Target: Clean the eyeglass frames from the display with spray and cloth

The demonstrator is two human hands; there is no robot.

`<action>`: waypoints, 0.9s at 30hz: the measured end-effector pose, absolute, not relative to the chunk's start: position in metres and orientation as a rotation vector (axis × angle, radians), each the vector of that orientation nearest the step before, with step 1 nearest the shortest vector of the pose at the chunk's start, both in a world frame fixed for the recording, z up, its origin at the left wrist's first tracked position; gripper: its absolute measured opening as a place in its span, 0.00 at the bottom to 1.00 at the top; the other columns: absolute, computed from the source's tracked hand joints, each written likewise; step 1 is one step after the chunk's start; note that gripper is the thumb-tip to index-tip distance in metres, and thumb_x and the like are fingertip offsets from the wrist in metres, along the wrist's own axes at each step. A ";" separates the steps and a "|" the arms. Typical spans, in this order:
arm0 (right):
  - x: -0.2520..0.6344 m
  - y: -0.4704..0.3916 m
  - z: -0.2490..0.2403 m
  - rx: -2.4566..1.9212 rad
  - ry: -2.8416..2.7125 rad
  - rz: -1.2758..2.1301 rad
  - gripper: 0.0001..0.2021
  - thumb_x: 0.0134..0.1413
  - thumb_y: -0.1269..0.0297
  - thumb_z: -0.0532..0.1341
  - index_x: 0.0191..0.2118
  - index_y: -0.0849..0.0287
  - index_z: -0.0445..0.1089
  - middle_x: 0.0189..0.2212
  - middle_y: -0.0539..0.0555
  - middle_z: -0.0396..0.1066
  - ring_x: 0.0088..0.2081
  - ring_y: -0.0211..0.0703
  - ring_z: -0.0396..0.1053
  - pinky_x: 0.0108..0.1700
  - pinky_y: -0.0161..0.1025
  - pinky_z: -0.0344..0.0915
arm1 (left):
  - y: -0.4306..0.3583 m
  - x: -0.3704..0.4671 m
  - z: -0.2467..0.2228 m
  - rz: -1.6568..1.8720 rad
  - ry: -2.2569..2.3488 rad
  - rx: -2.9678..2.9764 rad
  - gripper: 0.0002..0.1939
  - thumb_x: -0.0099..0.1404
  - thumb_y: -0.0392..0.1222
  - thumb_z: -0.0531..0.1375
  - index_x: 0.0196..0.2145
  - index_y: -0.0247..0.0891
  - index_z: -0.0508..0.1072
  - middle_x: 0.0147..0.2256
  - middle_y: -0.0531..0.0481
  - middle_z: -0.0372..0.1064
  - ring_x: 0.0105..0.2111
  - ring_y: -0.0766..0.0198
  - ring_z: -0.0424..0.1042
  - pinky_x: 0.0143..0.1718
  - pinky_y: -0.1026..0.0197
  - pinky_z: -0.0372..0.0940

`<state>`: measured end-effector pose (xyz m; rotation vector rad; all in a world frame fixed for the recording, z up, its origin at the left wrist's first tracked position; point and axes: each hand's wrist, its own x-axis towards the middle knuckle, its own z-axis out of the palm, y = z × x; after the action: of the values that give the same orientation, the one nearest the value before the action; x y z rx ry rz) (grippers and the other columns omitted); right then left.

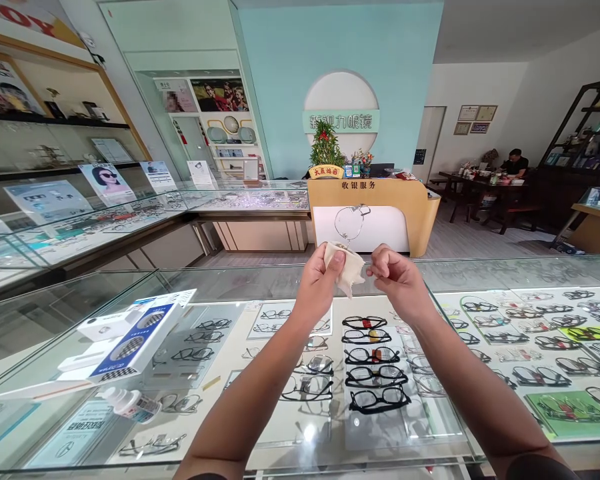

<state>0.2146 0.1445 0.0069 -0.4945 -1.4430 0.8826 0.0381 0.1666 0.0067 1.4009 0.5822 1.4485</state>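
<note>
My left hand (321, 280) is closed around a cream-coloured cloth (351, 268) above the glass counter. A pair of thin-rimmed eyeglasses (350, 222) stands up on end out of the cloth. One lens shows clear of it, while the lower part is hidden in the cloth and fingers. Just to the right of the cloth, my right hand (397, 277) is raised with its fingers curled together. What it pinches, if anything, is too small to make out. Below both hands, several black-framed glasses (377, 375) lie in a column inside the case.
The glass display counter (310, 433) spans the front. At left are a blue-and-white box (135, 340) and a white spray bottle (133, 405). More eyeglasses (543, 377) fill the right side. A wooden cashier desk (423, 217) stands beyond; a person (515, 165) sits far right.
</note>
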 end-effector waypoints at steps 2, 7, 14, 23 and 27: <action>0.219 0.147 0.006 -0.490 -1.451 0.861 0.12 0.42 0.80 0.60 0.25 0.54 0.60 0.34 0.49 0.57 0.36 0.42 0.59 0.44 0.44 0.62 | 0.166 0.036 0.008 1.415 0.582 1.410 0.25 0.66 0.65 0.68 0.39 0.39 0.72 0.33 0.51 0.70 0.31 0.65 0.66 0.31 0.64 0.63; 0.220 0.147 0.005 -0.465 -1.488 0.879 0.16 0.50 0.79 0.63 0.22 0.56 0.58 0.32 0.49 0.59 0.34 0.41 0.61 0.40 0.42 0.60 | 0.163 0.035 0.010 1.324 0.480 1.387 0.25 0.65 0.63 0.70 0.42 0.39 0.73 0.34 0.51 0.73 0.31 0.65 0.69 0.33 0.64 0.64; 0.215 0.145 0.005 -0.497 -1.473 0.841 0.13 0.45 0.81 0.61 0.20 0.55 0.67 0.27 0.49 0.64 0.31 0.39 0.61 0.33 0.40 0.55 | 0.164 0.038 0.005 1.198 0.431 1.368 0.24 0.63 0.59 0.73 0.42 0.38 0.73 0.33 0.52 0.73 0.29 0.68 0.69 0.31 0.66 0.63; 0.205 0.136 0.003 -0.554 -1.357 0.865 0.10 0.65 0.64 0.66 0.45 0.44 0.85 0.45 0.52 0.77 0.51 0.48 0.73 0.55 0.46 0.67 | 0.160 0.041 0.008 1.217 0.560 1.480 0.23 0.64 0.58 0.72 0.41 0.37 0.72 0.29 0.55 0.68 0.27 0.69 0.64 0.28 0.66 0.61; 0.203 0.136 0.003 -0.598 -1.415 0.822 0.11 0.68 0.60 0.65 0.49 0.42 0.85 0.47 0.53 0.77 0.53 0.49 0.72 0.57 0.48 0.67 | 0.160 0.041 0.009 1.223 0.615 1.484 0.23 0.66 0.60 0.70 0.39 0.35 0.75 0.29 0.54 0.67 0.28 0.69 0.63 0.29 0.66 0.59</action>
<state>0.2033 0.1356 0.0029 -0.5976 -1.4153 0.8218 0.0409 0.1604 0.0088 1.4843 0.6150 1.2234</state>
